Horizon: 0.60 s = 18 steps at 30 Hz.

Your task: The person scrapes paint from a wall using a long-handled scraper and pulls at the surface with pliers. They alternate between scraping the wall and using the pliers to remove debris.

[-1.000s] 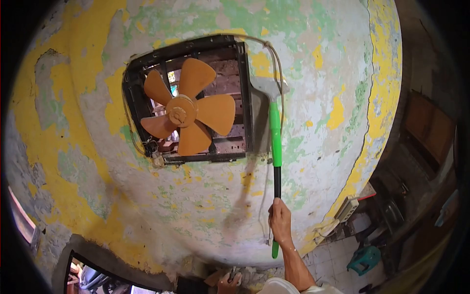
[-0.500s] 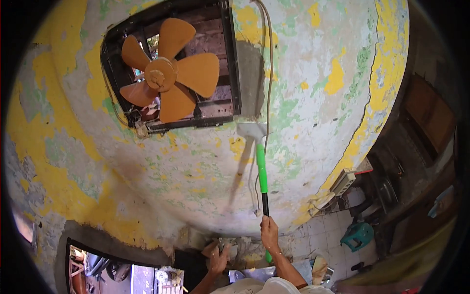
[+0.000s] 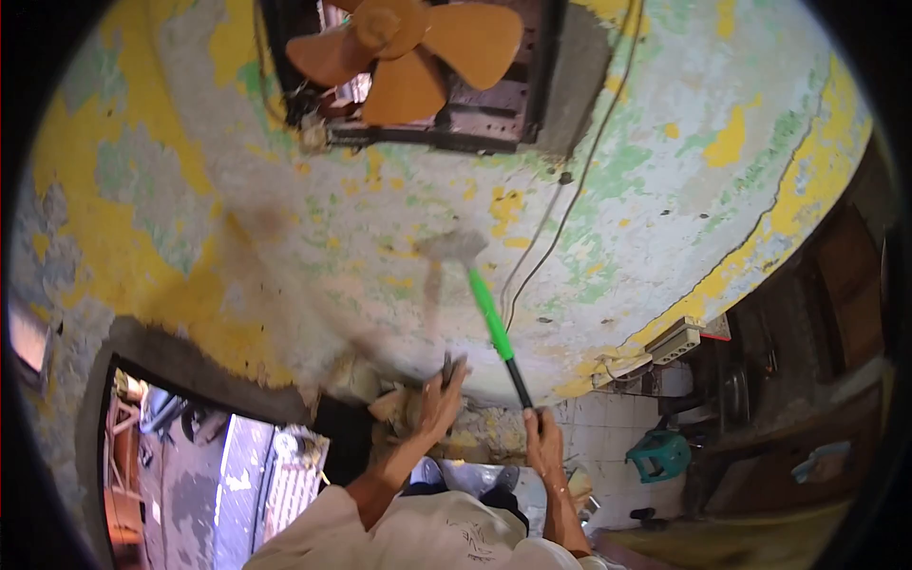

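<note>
A long-handled scraper (image 3: 490, 312) with a green and black handle slants up across the peeling wall (image 3: 361, 228). Its wide, blurred blade lies against or just in front of the wall, below the framed opening. My right hand (image 3: 544, 442) is wrapped round the black part of the handle. To its left, my left hand (image 3: 442, 397) is raised, closed round a small dark object whose shape I cannot make out; it does not touch the scraper. Above the blade is an orange fan (image 3: 404, 57) in a dark frame, cut off by the view's top edge.
A cable (image 3: 594, 152) hangs down the wall right of the fan. A power strip (image 3: 676, 342) is at the wall's right edge, with a teal stool (image 3: 658, 456) on the tiled floor below. At the lower left is a doorway (image 3: 214, 475). Rubble lies at the wall's foot.
The scraper blade has moved down and left, away from beside the frame's lower corner, and the handle tilts more. My left hand has risen. The view has shifted downward.
</note>
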Each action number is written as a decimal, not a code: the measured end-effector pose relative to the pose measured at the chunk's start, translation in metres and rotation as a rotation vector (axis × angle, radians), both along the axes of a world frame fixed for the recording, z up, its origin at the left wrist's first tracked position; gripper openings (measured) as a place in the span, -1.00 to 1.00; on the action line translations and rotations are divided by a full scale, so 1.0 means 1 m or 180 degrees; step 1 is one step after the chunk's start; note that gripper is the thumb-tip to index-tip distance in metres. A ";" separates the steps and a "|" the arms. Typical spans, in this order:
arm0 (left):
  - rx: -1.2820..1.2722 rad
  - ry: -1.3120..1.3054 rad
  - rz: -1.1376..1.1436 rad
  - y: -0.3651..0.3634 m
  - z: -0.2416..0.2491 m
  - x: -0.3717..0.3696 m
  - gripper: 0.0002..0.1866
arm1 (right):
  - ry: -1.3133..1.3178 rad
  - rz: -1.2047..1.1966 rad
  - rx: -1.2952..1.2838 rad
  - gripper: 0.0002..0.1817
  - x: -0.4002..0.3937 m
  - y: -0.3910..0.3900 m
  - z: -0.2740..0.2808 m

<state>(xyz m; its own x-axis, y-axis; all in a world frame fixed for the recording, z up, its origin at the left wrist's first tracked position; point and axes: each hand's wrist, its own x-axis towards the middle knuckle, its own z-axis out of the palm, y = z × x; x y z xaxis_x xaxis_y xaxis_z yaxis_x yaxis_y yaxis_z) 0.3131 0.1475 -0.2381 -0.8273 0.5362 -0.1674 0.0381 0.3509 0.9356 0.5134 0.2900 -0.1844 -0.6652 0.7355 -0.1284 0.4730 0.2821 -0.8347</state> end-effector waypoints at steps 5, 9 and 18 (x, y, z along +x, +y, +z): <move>0.1561 -0.1002 0.0515 0.083 0.118 -0.022 -0.35 | -0.0199 -0.0155 0.1183 -0.57 -0.007 0.062 0.060; 0.2064 -0.0779 0.0562 0.148 0.151 -0.028 -0.48 | -0.0264 0.0016 0.2146 -0.57 0.014 0.116 0.136; 0.2816 -0.0968 0.0683 0.231 0.209 -0.004 -0.49 | -0.0875 0.0192 0.3078 -0.50 0.029 0.153 0.260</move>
